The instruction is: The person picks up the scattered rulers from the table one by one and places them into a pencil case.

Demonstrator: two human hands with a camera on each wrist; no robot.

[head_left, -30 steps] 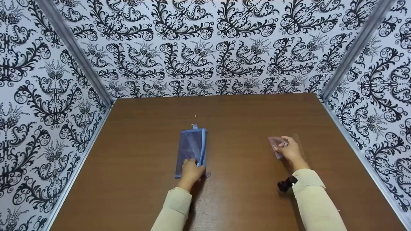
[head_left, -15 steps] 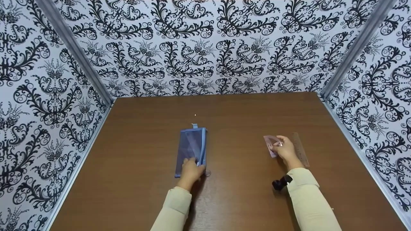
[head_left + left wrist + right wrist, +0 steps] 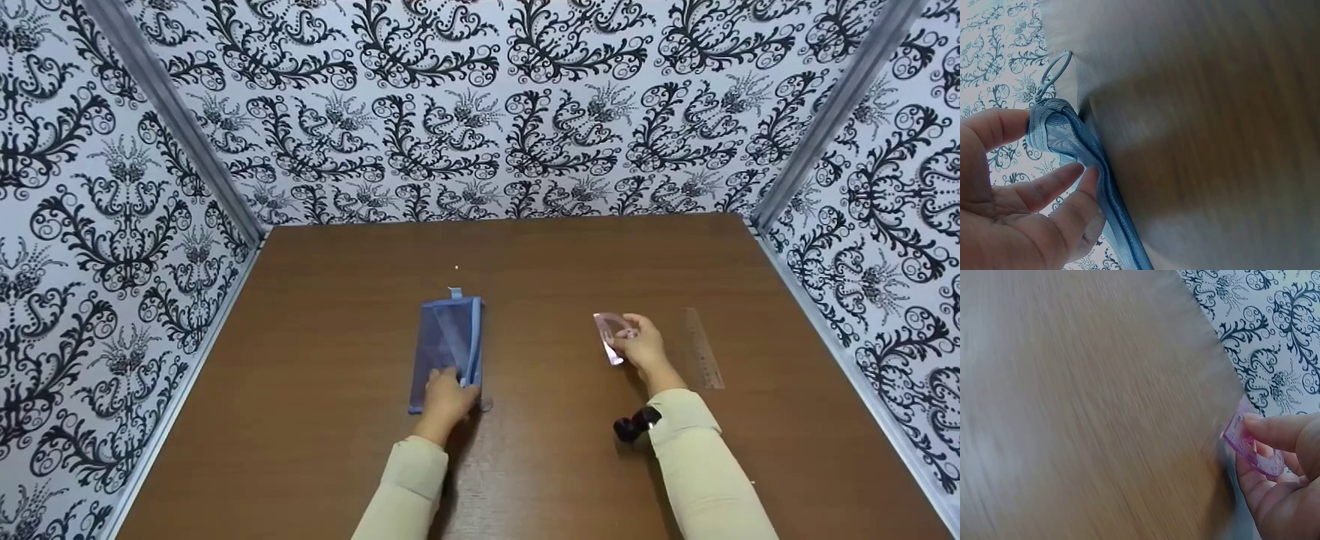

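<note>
My left hand [image 3: 448,399] holds the near right part of a blue mesh zip pouch [image 3: 444,330] lying on the table. In the left wrist view its fingers and thumb are at the zip edge of the pouch [image 3: 1112,191], and its end gapes a little. A paler strip shows through the mesh; what it is I cannot tell. To the right, my right hand [image 3: 643,346] pinches a pink transparent protractor [image 3: 609,330] between thumb and fingers. The right wrist view shows the protractor [image 3: 1241,439] tilted, its printed scale along the curved edge.
A clear ruler [image 3: 701,349] lies on the brown table [image 3: 555,465] to the right of my right hand. A small round clear thing [image 3: 486,405] sits beside the pouch. Patterned walls [image 3: 465,112] close off the back and both sides.
My right hand has moved left with the protractor, away from the ruler, which now shows fully. The left hand and the pouch have stayed in place.
</note>
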